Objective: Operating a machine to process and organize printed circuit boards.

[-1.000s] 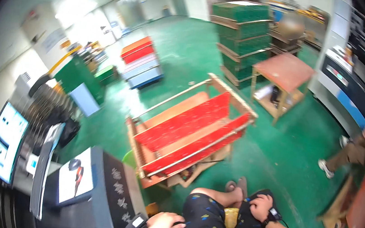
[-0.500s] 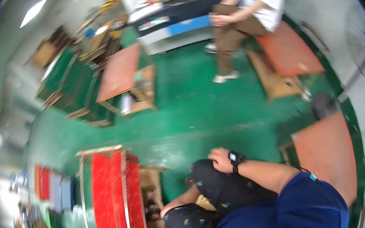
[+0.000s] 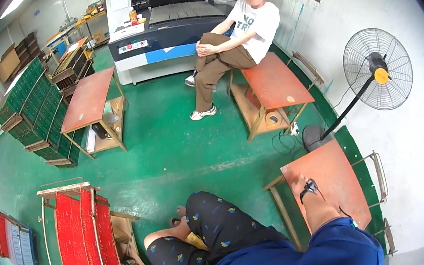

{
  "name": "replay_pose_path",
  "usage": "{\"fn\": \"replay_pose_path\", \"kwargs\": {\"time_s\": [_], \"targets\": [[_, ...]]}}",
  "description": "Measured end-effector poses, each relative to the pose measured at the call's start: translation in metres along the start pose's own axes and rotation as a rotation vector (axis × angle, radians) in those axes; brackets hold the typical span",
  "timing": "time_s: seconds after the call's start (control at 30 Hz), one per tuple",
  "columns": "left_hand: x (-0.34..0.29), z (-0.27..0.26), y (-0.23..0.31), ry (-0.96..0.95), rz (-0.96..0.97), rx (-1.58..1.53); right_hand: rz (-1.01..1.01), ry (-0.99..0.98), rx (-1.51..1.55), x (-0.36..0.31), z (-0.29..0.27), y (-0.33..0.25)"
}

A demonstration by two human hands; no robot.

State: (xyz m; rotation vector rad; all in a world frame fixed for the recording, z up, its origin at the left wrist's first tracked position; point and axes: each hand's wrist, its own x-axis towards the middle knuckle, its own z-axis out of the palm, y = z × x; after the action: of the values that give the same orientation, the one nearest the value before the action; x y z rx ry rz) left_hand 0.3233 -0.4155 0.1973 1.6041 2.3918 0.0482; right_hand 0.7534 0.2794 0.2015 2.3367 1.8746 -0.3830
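Observation:
My right hand (image 3: 298, 185) lies on the orange-red top of a low cart (image 3: 342, 172) at the right. Its fingers are stretched out on the surface and hold nothing, though fine finger detail is small. A black strap-on device (image 3: 309, 187) sits round that wrist. Below and to the left, my bent legs in dark patterned shorts (image 3: 232, 227) are in view. My left hand is out of the picture.
Another person (image 3: 251, 26) sits on a second orange-topped cart (image 3: 276, 79), hands clasped on one knee. A standing fan (image 3: 378, 73) is by the wall. Far left are a machine (image 3: 158, 52), another orange-topped cart (image 3: 89, 99) and green crates (image 3: 35, 105); a red-topped cart (image 3: 73, 227) stands near left.
My right hand has moved off my knee, rightward onto the cart top. The view has turned right, so the room appears shifted left. The seated person stays in place.

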Motion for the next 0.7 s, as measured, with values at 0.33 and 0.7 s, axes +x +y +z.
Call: {"fn": "replay_pose_path", "kwargs": {"time_s": [0.33,0.7], "targets": [[0.134,-0.261,0.164,0.137,-0.84,-1.04,-0.098,-0.288,-0.182,-0.035,0.012,-0.015],[0.086,-0.151,0.085,-0.167,-0.452,-0.581,-0.209,-0.187,-0.29,0.02,-0.041,-0.077]]}}
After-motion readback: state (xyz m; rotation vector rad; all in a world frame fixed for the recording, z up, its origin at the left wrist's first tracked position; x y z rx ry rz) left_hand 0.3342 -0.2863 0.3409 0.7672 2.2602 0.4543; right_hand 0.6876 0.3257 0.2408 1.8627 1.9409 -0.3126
